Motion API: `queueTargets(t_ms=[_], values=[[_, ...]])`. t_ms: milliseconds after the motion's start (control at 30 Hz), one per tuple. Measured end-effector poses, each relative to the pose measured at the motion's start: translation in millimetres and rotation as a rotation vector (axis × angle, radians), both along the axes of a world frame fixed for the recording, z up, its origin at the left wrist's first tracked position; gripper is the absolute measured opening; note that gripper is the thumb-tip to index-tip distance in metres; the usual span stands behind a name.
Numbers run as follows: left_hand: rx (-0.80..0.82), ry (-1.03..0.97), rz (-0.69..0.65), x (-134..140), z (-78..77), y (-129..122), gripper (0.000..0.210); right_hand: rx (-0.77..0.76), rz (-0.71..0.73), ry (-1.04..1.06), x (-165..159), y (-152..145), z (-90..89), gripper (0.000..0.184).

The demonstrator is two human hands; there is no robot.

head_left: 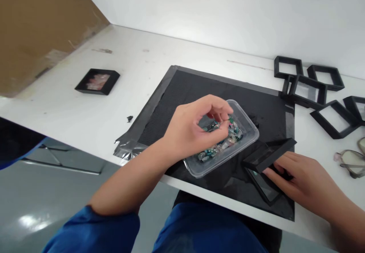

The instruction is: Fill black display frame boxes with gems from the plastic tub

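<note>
Wearing a blue sleeve [99, 228], ending well behind the bare left hand [198, 127], and blue clothing [208, 228] below that hand.

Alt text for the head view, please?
Left hand curled over a clear tub of small shiny pieces; the right hand holds a black frame over a black mat on a white table. More black frames lie nearby.

- Centre to lower right: the mat [182, 89] on the table [139, 63].
- Centre: the tub [248, 141] on the mat, small pieces [208, 154] in it, the left hand [194, 125] above them.
- Lower right: the case [270, 160] in the right hand [302, 173], right of the tub.
- Upper right: several frames [306, 100] on the table, some at the mat's corner.
- Right edge: spectacles [352, 165], below those frames.
- Left: a box [98, 82] on the table, left of the mat.
</note>
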State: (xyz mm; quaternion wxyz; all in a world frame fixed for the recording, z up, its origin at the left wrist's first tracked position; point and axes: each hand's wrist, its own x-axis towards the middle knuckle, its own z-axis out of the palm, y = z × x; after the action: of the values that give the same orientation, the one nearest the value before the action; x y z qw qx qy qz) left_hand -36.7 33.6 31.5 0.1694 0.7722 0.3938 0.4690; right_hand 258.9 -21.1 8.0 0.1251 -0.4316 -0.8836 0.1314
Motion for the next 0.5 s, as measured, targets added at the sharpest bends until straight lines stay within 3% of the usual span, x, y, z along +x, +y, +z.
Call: queueTargets(t_ms=[100, 233, 500], values=[[0.061, -0.013, -0.007, 0.0, 1.0, 0.2, 0.032, -0.030, -0.012, 0.019, -0.7, -0.5, 0.3, 0.031], [0.082, 0.033, -0.003, -1.7, 2.9, 0.5, 0.020, -0.036, -0.001, 0.029, -0.8, -1.0, 0.7, 0.029], [0.166, 0.002, -0.048, -4.9, 6.3, 0.4, 0.018, -0.048, -0.014, 0.023, 1.5, -2.5, -3.1, 0.027]])
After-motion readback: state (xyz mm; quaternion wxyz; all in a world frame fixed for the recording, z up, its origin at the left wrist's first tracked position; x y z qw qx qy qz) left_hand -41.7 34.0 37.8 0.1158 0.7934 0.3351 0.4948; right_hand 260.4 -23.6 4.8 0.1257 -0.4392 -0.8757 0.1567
